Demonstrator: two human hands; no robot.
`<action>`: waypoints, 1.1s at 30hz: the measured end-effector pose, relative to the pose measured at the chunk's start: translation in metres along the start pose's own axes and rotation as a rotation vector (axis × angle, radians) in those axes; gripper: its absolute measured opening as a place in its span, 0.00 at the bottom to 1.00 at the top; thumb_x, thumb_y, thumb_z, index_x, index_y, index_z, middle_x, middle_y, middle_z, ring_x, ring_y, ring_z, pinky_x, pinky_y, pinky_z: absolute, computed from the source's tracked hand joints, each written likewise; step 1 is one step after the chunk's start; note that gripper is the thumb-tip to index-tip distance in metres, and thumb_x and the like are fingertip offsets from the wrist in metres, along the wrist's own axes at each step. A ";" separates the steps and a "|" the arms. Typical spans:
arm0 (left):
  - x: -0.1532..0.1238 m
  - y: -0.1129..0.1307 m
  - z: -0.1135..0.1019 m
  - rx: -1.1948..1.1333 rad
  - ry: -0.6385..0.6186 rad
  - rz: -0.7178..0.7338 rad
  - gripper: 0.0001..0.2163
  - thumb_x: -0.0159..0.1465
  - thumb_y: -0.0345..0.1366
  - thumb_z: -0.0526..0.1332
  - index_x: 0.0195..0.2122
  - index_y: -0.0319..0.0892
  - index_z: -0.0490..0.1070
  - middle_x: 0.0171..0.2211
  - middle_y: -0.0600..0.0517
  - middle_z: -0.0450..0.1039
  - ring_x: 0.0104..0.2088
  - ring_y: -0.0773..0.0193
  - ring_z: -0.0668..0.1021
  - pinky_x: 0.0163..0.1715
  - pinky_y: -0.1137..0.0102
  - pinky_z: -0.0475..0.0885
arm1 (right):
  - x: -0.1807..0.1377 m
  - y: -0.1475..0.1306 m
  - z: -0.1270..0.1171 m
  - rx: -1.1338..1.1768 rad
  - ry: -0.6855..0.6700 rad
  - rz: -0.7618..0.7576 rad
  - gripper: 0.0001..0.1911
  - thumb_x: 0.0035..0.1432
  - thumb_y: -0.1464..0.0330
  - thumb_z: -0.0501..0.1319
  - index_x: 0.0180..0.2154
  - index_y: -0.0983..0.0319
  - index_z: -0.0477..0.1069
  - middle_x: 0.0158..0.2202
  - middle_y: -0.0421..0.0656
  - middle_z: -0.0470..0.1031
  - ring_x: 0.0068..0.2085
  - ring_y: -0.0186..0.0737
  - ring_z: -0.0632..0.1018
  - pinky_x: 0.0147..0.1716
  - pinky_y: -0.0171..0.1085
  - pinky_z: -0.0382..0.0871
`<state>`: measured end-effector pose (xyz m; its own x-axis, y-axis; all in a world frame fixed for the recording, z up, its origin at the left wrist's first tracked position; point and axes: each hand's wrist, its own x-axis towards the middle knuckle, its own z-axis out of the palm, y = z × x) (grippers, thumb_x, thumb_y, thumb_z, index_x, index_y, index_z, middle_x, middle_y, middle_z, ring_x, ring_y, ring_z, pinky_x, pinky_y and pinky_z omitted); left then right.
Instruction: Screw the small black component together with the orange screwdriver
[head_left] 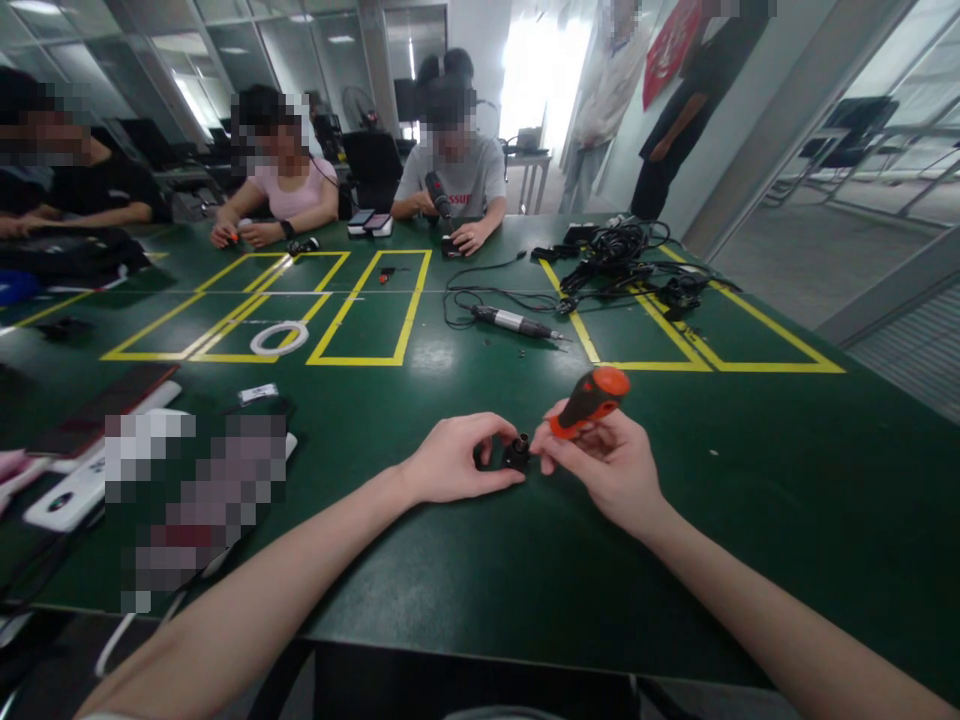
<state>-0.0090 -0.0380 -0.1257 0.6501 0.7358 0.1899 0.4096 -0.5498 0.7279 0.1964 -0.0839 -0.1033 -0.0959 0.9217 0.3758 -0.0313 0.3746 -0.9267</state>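
My left hand [469, 460] is curled around a small black cylindrical part [517, 452] that stands on the green table, with thumb and fingers on its sides. A narrower round piece sticks up from the part's top. Just to the right, my right hand [607, 465] grips a screwdriver [589, 402] with a black and orange handle. The handle's orange end points up and to the right. My fingers hide the screwdriver's shaft and tip, so I cannot tell whether it touches the black part.
Beyond my hands lies a corded electric screwdriver [517, 322], near a heap of black cables [619, 255]. A white tape ring [279, 338] rests among yellow tape outlines. Phones and power banks [97, 470] lie at left. Across the table, a person [454, 170] holds a power tool.
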 end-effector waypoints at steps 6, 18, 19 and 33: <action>0.000 0.001 0.000 0.011 0.001 0.007 0.15 0.60 0.43 0.72 0.44 0.42 0.76 0.34 0.55 0.76 0.28 0.69 0.74 0.29 0.74 0.67 | 0.003 -0.002 -0.003 -0.059 0.007 -0.001 0.18 0.57 0.53 0.73 0.30 0.60 0.75 0.28 0.42 0.78 0.23 0.36 0.76 0.25 0.38 0.76; -0.001 -0.001 -0.003 -0.197 -0.011 0.016 0.21 0.61 0.41 0.71 0.54 0.39 0.77 0.40 0.50 0.80 0.26 0.72 0.74 0.28 0.75 0.70 | 0.003 0.004 0.001 0.052 -0.022 0.028 0.16 0.62 0.54 0.70 0.36 0.59 0.71 0.27 0.40 0.78 0.22 0.34 0.75 0.25 0.35 0.74; -0.001 -0.002 -0.004 -0.214 -0.009 0.013 0.24 0.60 0.40 0.71 0.57 0.39 0.75 0.41 0.50 0.81 0.25 0.72 0.75 0.28 0.75 0.70 | 0.003 0.003 0.000 0.040 -0.023 0.035 0.17 0.61 0.55 0.71 0.34 0.59 0.72 0.26 0.40 0.78 0.23 0.34 0.75 0.26 0.35 0.74; 0.005 -0.008 -0.009 -0.458 -0.119 -0.208 0.20 0.56 0.42 0.74 0.47 0.37 0.80 0.32 0.51 0.81 0.27 0.71 0.75 0.28 0.75 0.66 | 0.002 0.004 0.004 0.052 -0.006 0.063 0.19 0.58 0.52 0.73 0.37 0.60 0.73 0.27 0.42 0.79 0.24 0.35 0.76 0.26 0.36 0.76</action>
<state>-0.0151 -0.0262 -0.1243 0.6636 0.7467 -0.0467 0.2336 -0.1475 0.9611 0.1921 -0.0814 -0.1065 -0.1050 0.9426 0.3170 -0.0763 0.3102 -0.9476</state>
